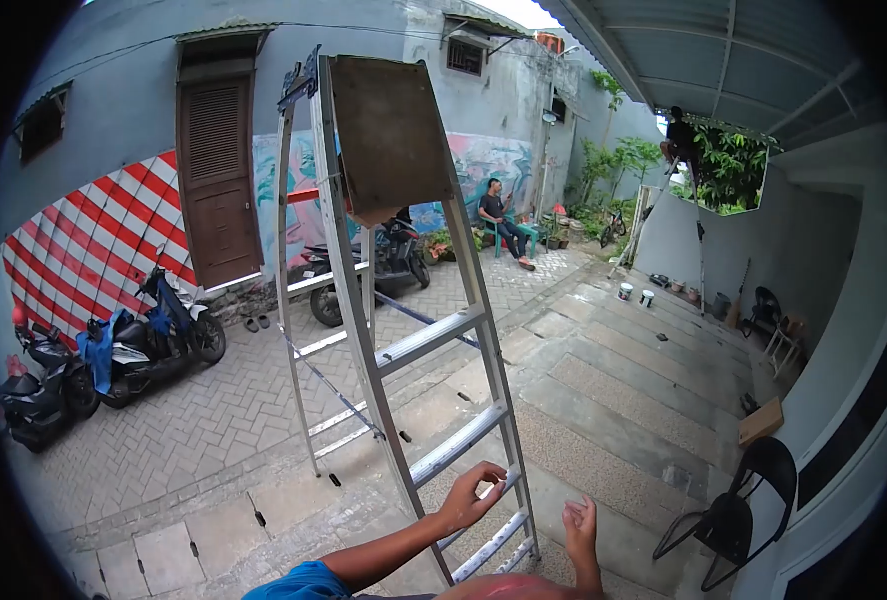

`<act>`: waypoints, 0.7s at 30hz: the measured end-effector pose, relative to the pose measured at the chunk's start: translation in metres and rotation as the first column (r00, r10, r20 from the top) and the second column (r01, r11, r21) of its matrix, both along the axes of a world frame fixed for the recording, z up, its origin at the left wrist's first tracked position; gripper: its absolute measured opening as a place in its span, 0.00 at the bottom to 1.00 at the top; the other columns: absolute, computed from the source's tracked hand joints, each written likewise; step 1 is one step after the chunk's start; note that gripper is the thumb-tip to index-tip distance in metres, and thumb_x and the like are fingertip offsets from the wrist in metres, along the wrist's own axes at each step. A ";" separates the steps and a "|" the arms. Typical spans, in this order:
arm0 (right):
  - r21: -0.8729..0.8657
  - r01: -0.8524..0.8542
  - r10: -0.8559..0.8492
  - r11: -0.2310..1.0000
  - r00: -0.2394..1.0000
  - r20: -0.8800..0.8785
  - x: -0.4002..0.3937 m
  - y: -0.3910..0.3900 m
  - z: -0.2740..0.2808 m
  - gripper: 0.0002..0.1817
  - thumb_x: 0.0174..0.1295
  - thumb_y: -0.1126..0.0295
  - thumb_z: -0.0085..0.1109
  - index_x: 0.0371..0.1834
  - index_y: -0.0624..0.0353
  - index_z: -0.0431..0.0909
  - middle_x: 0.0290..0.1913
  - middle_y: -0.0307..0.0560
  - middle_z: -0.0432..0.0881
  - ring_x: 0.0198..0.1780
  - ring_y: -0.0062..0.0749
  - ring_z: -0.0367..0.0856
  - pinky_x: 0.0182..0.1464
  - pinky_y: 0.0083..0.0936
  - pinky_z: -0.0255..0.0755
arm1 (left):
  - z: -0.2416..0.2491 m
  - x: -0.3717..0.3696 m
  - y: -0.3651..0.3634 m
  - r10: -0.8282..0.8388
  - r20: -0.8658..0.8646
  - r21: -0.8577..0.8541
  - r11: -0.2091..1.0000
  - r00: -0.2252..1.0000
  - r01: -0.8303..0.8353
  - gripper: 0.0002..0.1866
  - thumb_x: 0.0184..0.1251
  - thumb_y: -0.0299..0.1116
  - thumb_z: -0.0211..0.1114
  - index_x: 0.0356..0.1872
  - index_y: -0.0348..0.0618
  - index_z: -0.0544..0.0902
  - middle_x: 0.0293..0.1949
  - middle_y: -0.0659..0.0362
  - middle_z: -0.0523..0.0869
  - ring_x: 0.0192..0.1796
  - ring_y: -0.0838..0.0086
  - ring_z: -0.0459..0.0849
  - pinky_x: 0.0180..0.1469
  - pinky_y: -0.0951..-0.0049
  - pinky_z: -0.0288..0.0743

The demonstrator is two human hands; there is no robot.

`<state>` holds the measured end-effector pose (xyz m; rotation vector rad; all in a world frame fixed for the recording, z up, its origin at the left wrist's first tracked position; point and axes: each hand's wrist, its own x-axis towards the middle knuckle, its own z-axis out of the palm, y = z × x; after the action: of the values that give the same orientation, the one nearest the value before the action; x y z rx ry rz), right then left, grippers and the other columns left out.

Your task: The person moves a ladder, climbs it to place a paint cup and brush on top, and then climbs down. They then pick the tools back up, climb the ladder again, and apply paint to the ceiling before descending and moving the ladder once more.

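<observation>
An aluminium stepladder (434, 340) stands unfolded in front of me, its rungs spotted with white paint. A brown square board (392, 130) is up at its top, leaning against the rails. My left hand (476, 497) is at the lower rungs, overlapping the near side of the ladder, with fingers loosely bent and apart and nothing held in them. To the right of the ladder, my right hand (582, 522) is raised with its fingers apart and holds nothing.
Motorbikes (154, 345) are parked at left by the striped wall. A black folding chair (754, 505) stands at right. Paint buckets (626, 291) sit on the paving farther off. One person (504, 220) sits by the wall; another (680, 138) is high up under the roof.
</observation>
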<state>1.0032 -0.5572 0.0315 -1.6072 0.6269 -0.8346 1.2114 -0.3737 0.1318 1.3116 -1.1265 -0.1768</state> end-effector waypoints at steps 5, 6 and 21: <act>-0.018 0.240 -0.237 0.971 0.966 0.101 -0.078 0.024 0.021 0.32 0.70 0.70 0.58 0.74 0.62 0.55 0.57 0.60 0.78 0.58 0.39 0.79 0.61 0.33 0.73 | -0.001 -0.063 -0.034 -0.313 0.058 0.092 0.947 0.948 0.307 0.11 0.71 0.28 0.63 0.50 0.36 0.80 0.45 0.54 0.85 0.48 0.70 0.85 0.53 0.70 0.78; -0.022 0.283 -0.279 0.959 0.955 0.101 -0.095 0.035 0.028 0.31 0.70 0.70 0.57 0.73 0.63 0.56 0.57 0.59 0.78 0.58 0.38 0.79 0.61 0.33 0.73 | 0.001 -0.080 -0.037 -0.391 0.045 0.099 0.917 0.919 0.386 0.10 0.71 0.29 0.63 0.50 0.36 0.80 0.45 0.54 0.85 0.47 0.70 0.85 0.52 0.70 0.78; 0.136 0.768 -0.778 0.627 0.625 0.060 -0.399 0.319 0.047 0.23 0.72 0.75 0.55 0.68 0.65 0.65 0.53 0.50 0.81 0.55 0.27 0.80 0.60 0.24 0.71 | -0.024 -0.386 0.065 -0.917 -0.046 0.135 0.387 0.395 0.912 0.11 0.69 0.25 0.64 0.49 0.36 0.79 0.40 0.54 0.86 0.42 0.70 0.86 0.49 0.70 0.79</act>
<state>0.6040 -0.2382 0.0783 -1.1434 1.3089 -1.4918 0.8256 -0.3088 0.1074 0.6287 -1.8205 -1.0981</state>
